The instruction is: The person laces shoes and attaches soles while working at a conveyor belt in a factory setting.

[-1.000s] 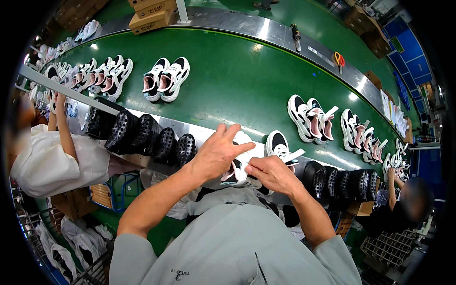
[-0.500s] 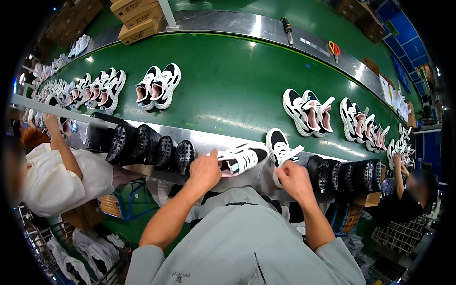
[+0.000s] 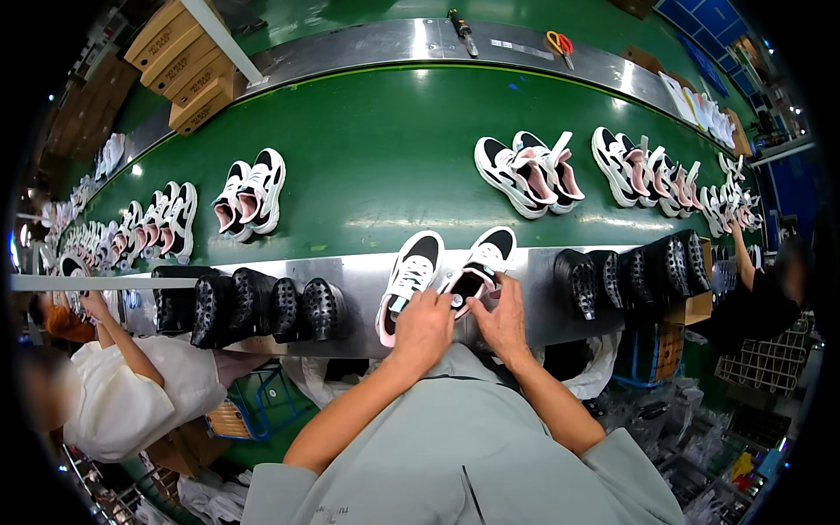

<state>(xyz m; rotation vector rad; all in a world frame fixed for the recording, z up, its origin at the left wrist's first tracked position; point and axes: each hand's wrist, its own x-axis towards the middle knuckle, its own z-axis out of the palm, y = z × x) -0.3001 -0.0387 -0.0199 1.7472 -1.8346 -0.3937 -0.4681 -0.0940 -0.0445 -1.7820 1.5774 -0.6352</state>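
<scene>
Two black-and-white sneakers with pink lining stand side by side on the metal ledge before me, toes pointing away. At the opening of the right-hand sneaker [image 3: 490, 250], my right hand [image 3: 501, 324] grips the collar, thumb toward the inside. My left hand [image 3: 424, 332] has its fingers curled at the near left edge of that same opening, close against the heel of the left-hand sneaker [image 3: 414, 273]. A small round pale spot shows inside the right-hand sneaker between my hands. The fingertips of my left hand are partly hidden.
Black studded shoe-shaped forms line the ledge at left [image 3: 324, 311] and right [image 3: 576, 284]. Beyond, a green conveyor belt [image 3: 376, 157] carries several sneaker pairs. Scissors [image 3: 560, 45], a screwdriver-like tool [image 3: 463, 33] and stacked cardboard boxes [image 3: 206, 101] are at the far side. People work on both sides.
The sneaker that lay sideways in my left hand now stands upright beside the other, toe away. My left hand has moved right to the other sneaker's opening. The whole view has shifted.
</scene>
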